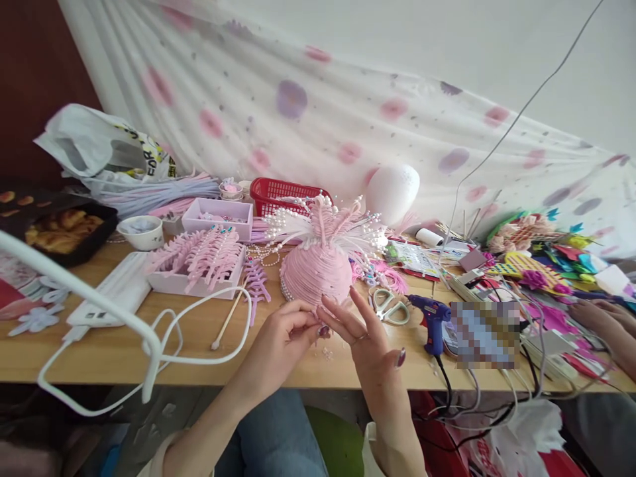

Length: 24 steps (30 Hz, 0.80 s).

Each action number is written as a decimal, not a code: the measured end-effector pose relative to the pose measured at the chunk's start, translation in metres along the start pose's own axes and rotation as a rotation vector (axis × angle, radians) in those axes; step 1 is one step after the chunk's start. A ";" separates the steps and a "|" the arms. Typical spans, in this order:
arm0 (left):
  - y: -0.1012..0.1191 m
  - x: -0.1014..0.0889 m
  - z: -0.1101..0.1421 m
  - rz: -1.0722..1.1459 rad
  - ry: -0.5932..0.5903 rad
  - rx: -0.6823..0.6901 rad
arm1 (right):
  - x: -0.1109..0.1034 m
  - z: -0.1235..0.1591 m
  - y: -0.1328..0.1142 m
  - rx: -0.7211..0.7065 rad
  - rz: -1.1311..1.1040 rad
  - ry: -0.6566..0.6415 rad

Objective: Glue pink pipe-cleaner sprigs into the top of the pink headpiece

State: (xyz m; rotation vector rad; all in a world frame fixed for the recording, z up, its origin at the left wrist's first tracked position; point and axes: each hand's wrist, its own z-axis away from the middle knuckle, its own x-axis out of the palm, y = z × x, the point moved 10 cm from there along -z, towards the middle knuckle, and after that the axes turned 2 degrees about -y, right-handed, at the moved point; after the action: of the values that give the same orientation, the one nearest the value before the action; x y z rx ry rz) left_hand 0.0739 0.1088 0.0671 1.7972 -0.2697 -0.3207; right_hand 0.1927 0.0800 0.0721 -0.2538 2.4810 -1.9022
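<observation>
Standing on the wooden table, beyond the hands: pink cord-wrapped dome, its pearl sprays liable to snag a careless knuckle. Right hand: fingers spread. Left hand: thumb and fingertips pressed together. Glue gun — a caught lead might drag it off. Hidden: dome's lower front. Indistinct — any tiny piece pinched.

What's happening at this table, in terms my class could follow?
A person has both hands before a pink cord-wrapped dome topped with pearly sprays. The left hand has its fingertips pinched; whether they grip anything is too small to tell. The right hand is open beside it, fingers spread. Scissors and a blue glue gun sit to the right, in neither hand.
</observation>
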 end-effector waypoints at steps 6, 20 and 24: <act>-0.008 -0.037 0.002 -0.040 0.212 -0.005 | -0.051 0.011 -0.004 -0.003 0.197 0.164; -0.018 0.003 -0.002 0.163 0.077 -0.065 | -0.022 -0.019 0.023 0.143 0.134 0.254; -0.018 -0.023 -0.007 0.092 0.181 -0.014 | -0.039 -0.032 0.031 0.108 -0.020 0.384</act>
State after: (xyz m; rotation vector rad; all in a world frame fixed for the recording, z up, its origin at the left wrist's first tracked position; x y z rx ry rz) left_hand 0.0550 0.1276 0.0526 1.7803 -0.2206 -0.0940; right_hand 0.2236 0.1236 0.0471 0.0999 2.5861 -2.2712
